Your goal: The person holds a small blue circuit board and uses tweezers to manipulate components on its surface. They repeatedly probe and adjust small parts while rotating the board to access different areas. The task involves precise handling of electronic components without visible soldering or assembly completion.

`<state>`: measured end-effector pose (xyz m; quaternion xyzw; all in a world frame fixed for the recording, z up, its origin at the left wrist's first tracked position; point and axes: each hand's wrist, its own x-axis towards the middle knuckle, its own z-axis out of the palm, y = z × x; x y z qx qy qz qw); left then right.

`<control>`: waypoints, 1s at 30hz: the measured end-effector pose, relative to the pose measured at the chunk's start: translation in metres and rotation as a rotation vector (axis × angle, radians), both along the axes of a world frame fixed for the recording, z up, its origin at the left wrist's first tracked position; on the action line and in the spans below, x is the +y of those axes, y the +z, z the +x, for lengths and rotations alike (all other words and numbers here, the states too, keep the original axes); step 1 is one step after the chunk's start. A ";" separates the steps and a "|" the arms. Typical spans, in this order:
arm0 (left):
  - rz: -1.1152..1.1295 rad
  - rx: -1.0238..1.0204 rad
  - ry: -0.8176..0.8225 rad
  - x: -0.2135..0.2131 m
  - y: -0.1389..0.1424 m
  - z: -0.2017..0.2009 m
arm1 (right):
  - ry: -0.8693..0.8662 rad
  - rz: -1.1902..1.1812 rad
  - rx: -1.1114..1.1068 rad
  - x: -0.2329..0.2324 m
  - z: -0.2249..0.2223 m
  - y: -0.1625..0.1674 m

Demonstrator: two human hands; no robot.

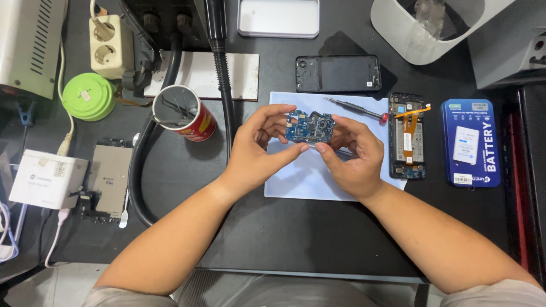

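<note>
A small blue circuit board is held up between both hands above a pale blue mat. My left hand grips its left edge with thumb and fingers. My right hand pinches its right and lower edge. Just right of my right hand lies an opened phone body with an orange flex cable. A red-tipped screwdriver rests on the mat's far edge. A black phone back cover lies beyond the mat.
A blue battery box sits at right. A red can with tweezers, a green round container, a black hose, a power strip, a white charger and a metal phone frame crowd the left. A white bin stands far right.
</note>
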<state>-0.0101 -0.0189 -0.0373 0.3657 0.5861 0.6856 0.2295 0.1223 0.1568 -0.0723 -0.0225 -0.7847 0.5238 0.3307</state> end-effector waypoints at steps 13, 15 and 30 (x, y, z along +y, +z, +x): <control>0.009 -0.041 0.006 0.001 0.003 0.007 | -0.015 -0.043 -0.020 -0.003 0.007 0.000; -0.003 -0.045 0.003 0.001 0.003 0.006 | -0.007 -0.051 -0.017 -0.003 0.007 0.001; 0.033 -0.202 -0.040 0.001 0.001 0.005 | 0.008 -0.025 -0.021 -0.004 0.006 0.006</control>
